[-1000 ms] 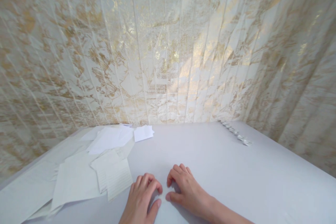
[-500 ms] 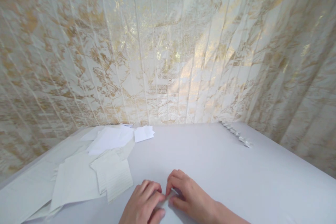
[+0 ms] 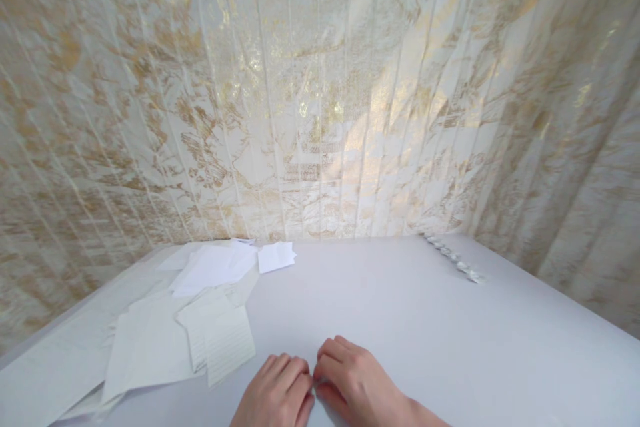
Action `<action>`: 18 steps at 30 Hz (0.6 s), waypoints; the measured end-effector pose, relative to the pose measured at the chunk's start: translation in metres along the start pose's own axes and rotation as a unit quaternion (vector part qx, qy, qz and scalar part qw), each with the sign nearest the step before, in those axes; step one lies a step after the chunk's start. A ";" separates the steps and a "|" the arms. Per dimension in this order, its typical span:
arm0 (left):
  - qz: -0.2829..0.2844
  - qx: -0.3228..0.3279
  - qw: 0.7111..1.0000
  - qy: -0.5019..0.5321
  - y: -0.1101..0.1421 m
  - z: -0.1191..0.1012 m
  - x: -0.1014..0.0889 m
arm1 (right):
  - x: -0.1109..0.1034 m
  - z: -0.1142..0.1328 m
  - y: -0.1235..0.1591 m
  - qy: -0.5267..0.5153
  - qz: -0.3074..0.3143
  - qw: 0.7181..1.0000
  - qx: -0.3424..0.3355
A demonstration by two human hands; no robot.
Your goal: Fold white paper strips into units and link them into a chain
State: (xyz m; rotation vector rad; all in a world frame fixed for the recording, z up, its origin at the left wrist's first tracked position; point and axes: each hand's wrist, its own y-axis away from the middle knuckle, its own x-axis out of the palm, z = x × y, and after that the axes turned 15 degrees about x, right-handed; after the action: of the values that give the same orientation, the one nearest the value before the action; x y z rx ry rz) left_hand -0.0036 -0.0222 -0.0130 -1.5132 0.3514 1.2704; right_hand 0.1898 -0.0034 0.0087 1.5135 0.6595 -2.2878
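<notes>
Close together at the bottom middle, my left hand (image 3: 276,390) and my right hand (image 3: 356,381) both have their fingers curled in. Between the fingertips shows a sliver of a small piece of paper (image 3: 315,383), pinched from both sides just over the white tabletop. Most of the paper is hidden by the fingers, so its folded shape cannot be made out. To the left of my left hand lie several lined paper sheets (image 3: 227,340), partly overlapping.
Larger pale sheets (image 3: 150,340) spread over the table's left side, with white paper (image 3: 215,267) behind them. A small stack of white slips (image 3: 277,257) lies at the back. Several small folded paper pieces (image 3: 453,258) form a row at the back right. A patterned curtain (image 3: 320,113) hangs behind the table.
Both hands have dropped slightly and their fingers have closed in tighter around the paper. Less of the paper shows between them now.
</notes>
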 end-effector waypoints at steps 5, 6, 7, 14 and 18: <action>-0.016 0.031 0.998 -0.043 -0.004 -0.001 -0.001 | 0.001 0.001 0.000 0.015 -0.020 1.000 -0.016; -0.018 0.035 0.998 -0.049 -0.004 -0.001 -0.001 | 0.001 0.001 0.000 0.014 -0.022 1.000 -0.015; -0.021 0.039 0.998 -0.051 -0.005 -0.001 -0.002 | 0.001 0.001 0.000 0.014 -0.024 1.000 -0.014; -0.014 0.027 0.998 -0.058 -0.004 0.002 -0.002 | 0.008 0.000 -0.003 0.050 -0.052 0.997 -0.036; -0.052 -0.047 0.997 0.037 -0.003 0.000 -0.002 | 0.006 -0.001 -0.002 0.055 -0.091 0.993 -0.053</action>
State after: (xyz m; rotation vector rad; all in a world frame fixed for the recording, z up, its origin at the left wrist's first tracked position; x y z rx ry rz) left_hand -0.0023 -0.0218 -0.0098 -1.6391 0.2606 1.1657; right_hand 0.1875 -0.0009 0.0029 1.5971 0.9714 -2.2697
